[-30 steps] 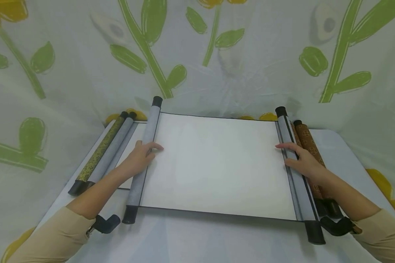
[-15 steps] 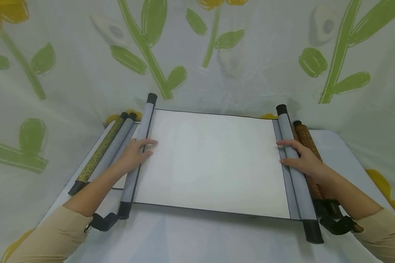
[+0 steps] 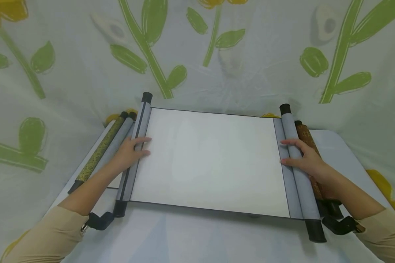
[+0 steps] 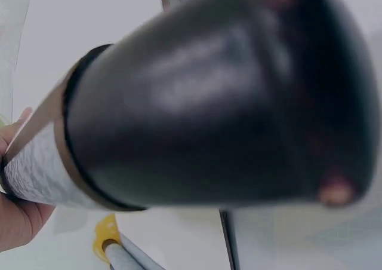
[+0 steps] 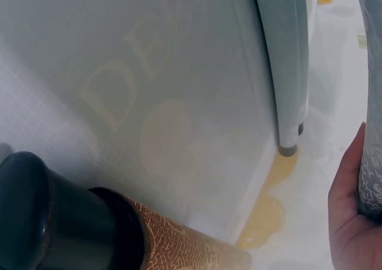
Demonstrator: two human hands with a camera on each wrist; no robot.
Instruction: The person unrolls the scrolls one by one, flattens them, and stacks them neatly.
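A blank white hanging scroll [image 3: 210,164] spreads between two grey-blue rollers with black end caps. Around the left roller [image 3: 125,186] my left hand [image 3: 128,155] curls, fingers and thumb reaching over onto the white sheet's edge. My right hand [image 3: 304,159] grips the right roller [image 3: 306,195], its fingertips over the grey border strip [image 3: 287,182]. In the left wrist view a black end cap [image 4: 179,114] fills the middle, hiding much of the sheet, with left fingers round the roller at the far left. The right wrist view shows the right hand [image 5: 349,234] cupped under the grey roller [image 5: 373,180].
On the left lie a yellow-green patterned scroll [image 3: 102,151] and a grey scroll [image 3: 116,138], partly behind the left forearm. Brown patterned scrolls [image 3: 307,137] lie just right of the right roller. The pale table [image 3: 335,149] backs onto a flowered sheet [image 3: 250,84].
The left hand has carried the left roller left and slightly away, so more white sheet shows on that side. Both rollers have turned, and the right border strip looks wider.
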